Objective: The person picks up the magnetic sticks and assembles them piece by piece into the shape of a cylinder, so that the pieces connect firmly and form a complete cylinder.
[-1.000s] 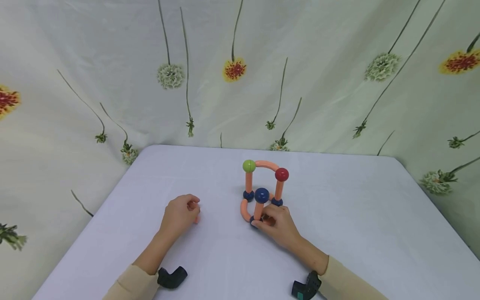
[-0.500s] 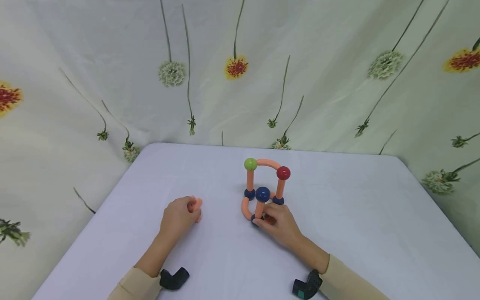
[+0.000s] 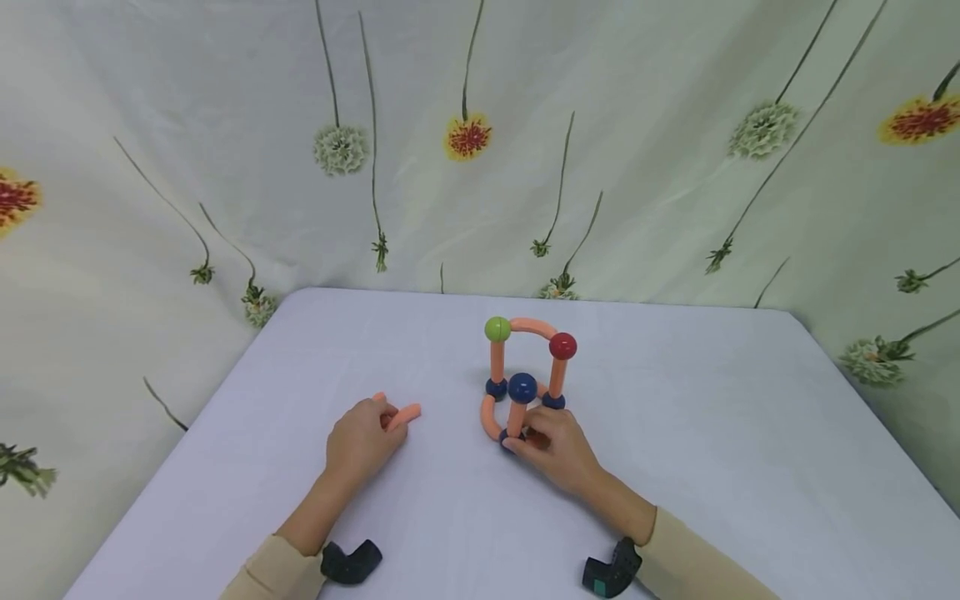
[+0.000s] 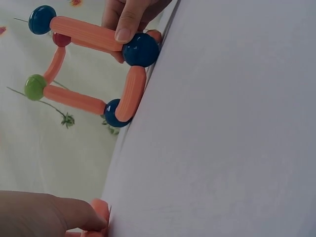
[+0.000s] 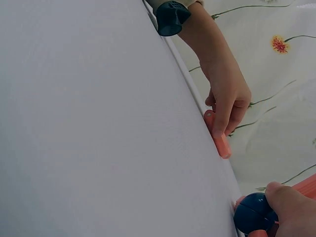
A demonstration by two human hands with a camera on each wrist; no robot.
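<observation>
A toy frame of orange magnetic sticks and coloured balls stands right of the table's middle. Its green ball (image 3: 497,329), red ball (image 3: 562,346) and upper blue ball (image 3: 522,388) top three upright sticks. A curved stick (image 3: 533,326) links the green and red balls. My right hand (image 3: 558,450) grips the foot of the front upright stick (image 4: 89,33), thumb beside the lower blue ball (image 4: 141,50). To the left, my left hand (image 3: 360,442) pinches a loose orange stick (image 3: 405,416), low at the tabletop. Another orange end (image 3: 379,396) shows behind its fingers.
A white cloth covers the table (image 3: 697,433). Behind it hangs a flower-printed curtain (image 3: 637,167). Dark devices sit at the left wrist (image 3: 351,562) and right wrist (image 3: 613,571).
The left hand's orange stick has turned and now points right, beyond the fingertips. That hand has shifted slightly right. The right hand and the frame have stayed put.
</observation>
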